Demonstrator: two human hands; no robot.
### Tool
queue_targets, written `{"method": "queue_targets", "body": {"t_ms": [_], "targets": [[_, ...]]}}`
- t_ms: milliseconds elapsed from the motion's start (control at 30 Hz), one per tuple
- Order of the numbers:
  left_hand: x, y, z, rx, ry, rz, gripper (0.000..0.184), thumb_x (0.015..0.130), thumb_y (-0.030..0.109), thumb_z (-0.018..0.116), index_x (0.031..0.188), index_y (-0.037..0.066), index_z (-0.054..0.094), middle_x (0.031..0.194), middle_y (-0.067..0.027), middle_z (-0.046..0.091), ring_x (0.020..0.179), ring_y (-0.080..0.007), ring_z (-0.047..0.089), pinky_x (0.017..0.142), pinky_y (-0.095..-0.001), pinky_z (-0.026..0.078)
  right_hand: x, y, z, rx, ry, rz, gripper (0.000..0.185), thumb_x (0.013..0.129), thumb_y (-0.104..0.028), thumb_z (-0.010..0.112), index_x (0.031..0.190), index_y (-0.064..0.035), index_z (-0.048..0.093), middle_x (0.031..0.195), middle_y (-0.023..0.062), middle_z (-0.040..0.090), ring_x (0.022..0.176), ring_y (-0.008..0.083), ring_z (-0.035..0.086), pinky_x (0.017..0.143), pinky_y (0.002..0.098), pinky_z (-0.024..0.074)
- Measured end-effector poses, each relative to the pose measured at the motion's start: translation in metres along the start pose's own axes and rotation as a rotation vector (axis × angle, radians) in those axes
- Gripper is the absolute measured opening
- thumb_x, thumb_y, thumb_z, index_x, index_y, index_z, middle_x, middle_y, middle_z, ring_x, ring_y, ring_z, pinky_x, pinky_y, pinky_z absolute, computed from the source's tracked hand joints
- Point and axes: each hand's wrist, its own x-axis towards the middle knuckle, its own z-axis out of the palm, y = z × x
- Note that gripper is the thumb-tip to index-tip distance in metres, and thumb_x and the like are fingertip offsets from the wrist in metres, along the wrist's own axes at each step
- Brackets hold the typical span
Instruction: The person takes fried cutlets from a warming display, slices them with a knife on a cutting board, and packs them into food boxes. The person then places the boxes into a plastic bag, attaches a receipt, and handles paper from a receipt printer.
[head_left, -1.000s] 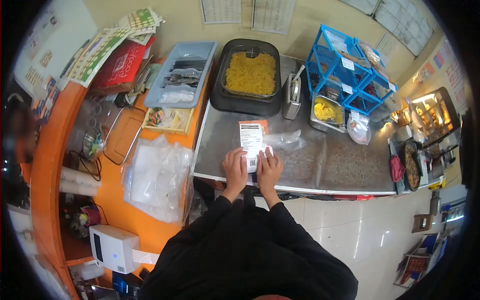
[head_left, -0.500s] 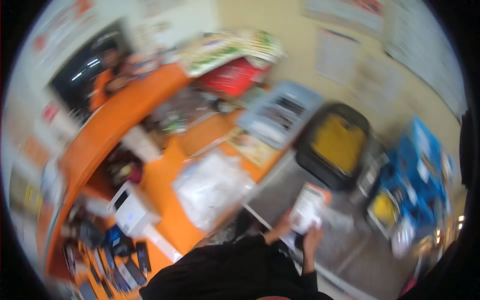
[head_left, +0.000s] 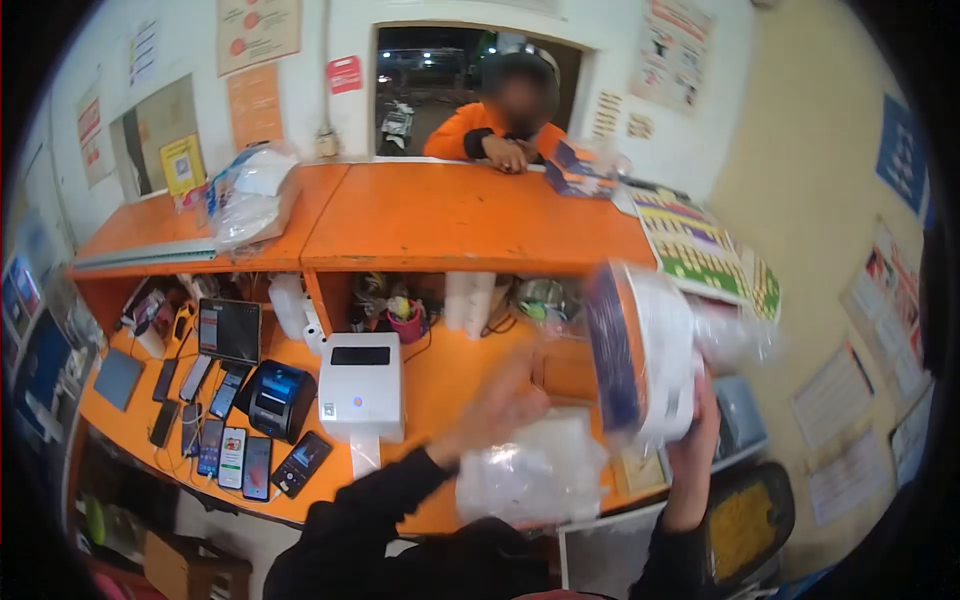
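Observation:
A box in clear plastic wrap (head_left: 660, 355), white with a dark purple and orange side, is raised in front of the counter on the right. My right hand (head_left: 697, 425) grips its lower right side, and loose wrap sticks out beyond it. My left hand (head_left: 495, 405) is blurred by motion, its fingers stretched out with nothing in them. It hovers over the orange counter (head_left: 435, 370), between the white label printer (head_left: 361, 385) and the box. A pile of clear plastic bags (head_left: 535, 470) lies below the two hands.
A person in an orange jacket (head_left: 455, 130) leans at the window behind the raised ledge (head_left: 450, 215). Another wrapped box (head_left: 580, 172) rests on the ledge. Several phones (head_left: 257, 468), a black printer (head_left: 277, 400) and a screen (head_left: 230, 330) fill the left side.
The view has swung left from the metal table to the counter and window. A package was low between both hands; now the wrapped box is raised in my right hand, with my left hand apart.

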Motion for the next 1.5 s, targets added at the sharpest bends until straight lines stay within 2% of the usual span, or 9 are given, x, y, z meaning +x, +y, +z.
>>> {"method": "queue_targets", "body": {"t_ms": [233,433,533,800,900,1100,1167,1300,1500], "targets": [[0.048,-0.134,-0.244,1.360,0.629,-0.217,0.057,0.096,0.039,0.047,0.145,0.011,0.040,0.157,-0.0184,0.021,0.145,-0.0388,0.017,0.113,-0.0608,0.013,0.300,0.077,0.210,-0.021,-0.490,0.314,0.044,0.097,-0.037,0.048,0.129,-0.0065,0.053,0.118,0.0107,0.064,0.105,0.0259,0.063,0.087,0.0463,0.0538],[0.044,-0.143,-0.252,1.416,0.610,-0.219,0.063,0.089,0.048,0.053,0.142,0.016,0.044,0.156,-0.0176,0.022,0.146,-0.0382,0.014,0.112,-0.0637,0.007,0.466,0.241,0.281,-0.376,-0.257,0.076,0.041,0.096,-0.039,0.050,0.110,-0.0035,0.062,0.096,0.0096,0.068,0.081,0.0232,0.067,0.069,0.0387,0.0549],[0.042,-0.150,-0.255,1.412,0.594,-0.160,0.059,0.087,0.049,0.055,0.136,0.015,0.051,0.153,-0.0177,0.028,0.144,-0.0383,0.019,0.111,-0.0624,0.010,0.531,0.293,0.261,-1.085,-0.234,-0.767,0.060,0.098,-0.045,0.039,0.097,0.0104,0.062,0.097,0.0288,0.065,0.094,0.0416,0.061,0.086,0.0493,0.0434],[0.039,-0.164,-0.251,1.265,0.709,-0.086,0.046,0.085,0.046,0.059,0.117,0.012,0.061,0.136,-0.0158,0.045,0.131,-0.0364,0.035,0.108,-0.0565,0.023,0.530,0.238,0.219,-1.533,0.064,-0.333,0.072,0.095,-0.061,0.025,0.125,-0.0067,0.060,0.121,0.0262,0.060,0.118,0.0481,0.052,0.099,0.0519,0.0400],[0.031,-0.152,-0.257,1.126,0.596,0.019,0.040,0.087,0.040,0.060,0.114,0.010,0.061,0.133,-0.0143,0.047,0.129,-0.0348,0.038,0.107,-0.0541,0.025,0.402,0.181,0.230,-1.171,-0.134,-0.990,0.042,0.100,-0.030,0.043,0.120,0.0018,0.063,0.118,0.0174,0.065,0.114,0.0290,0.060,0.093,0.0363,0.0459],[-0.078,-0.087,-0.207,0.653,0.672,0.005,0.024,0.090,0.015,0.060,0.112,0.005,0.061,0.126,-0.0134,0.055,0.121,-0.0322,0.048,0.104,-0.0412,0.034,0.093,0.241,0.209,-0.585,-0.306,-0.732,0.038,0.098,-0.024,0.045,0.075,0.0010,0.062,0.076,0.0111,0.064,0.072,0.0213,0.060,0.067,0.0329,0.0465],[-0.154,-0.073,-0.174,0.527,0.733,-0.154,0.025,0.090,0.012,0.059,0.113,0.002,0.060,0.120,-0.0142,0.059,0.114,-0.0304,0.055,0.100,-0.0391,0.039,0.017,0.306,0.169,-0.727,-0.541,-0.606,0.032,0.097,-0.020,0.048,0.077,0.0000,0.063,0.074,0.0090,0.064,0.069,0.0196,0.061,0.065,0.0312,0.0473],[-0.302,-0.088,-0.094,0.452,0.955,-0.798,0.033,0.096,0.021,0.058,0.118,-0.003,0.057,0.115,-0.0190,0.059,0.108,-0.0292,0.056,0.094,-0.0367,0.044,-0.073,0.399,0.102,-0.675,-0.644,0.746,0.036,0.101,-0.032,0.049,0.102,0.0007,0.064,0.087,0.0048,0.067,0.081,0.0134,0.063,0.075,0.0271,0.0496],[-0.382,-0.082,-0.017,-0.015,0.860,-1.212,0.035,0.093,0.023,0.065,0.111,-0.006,0.060,0.096,-0.0117,0.066,0.082,-0.0171,0.062,0.076,-0.0294,0.051,-0.090,0.479,0.126,-0.420,-0.495,0.642,0.045,0.097,-0.044,0.056,0.097,0.0000,0.065,0.083,0.0048,0.068,0.068,0.0131,0.063,0.061,0.0280,0.0506]]}}
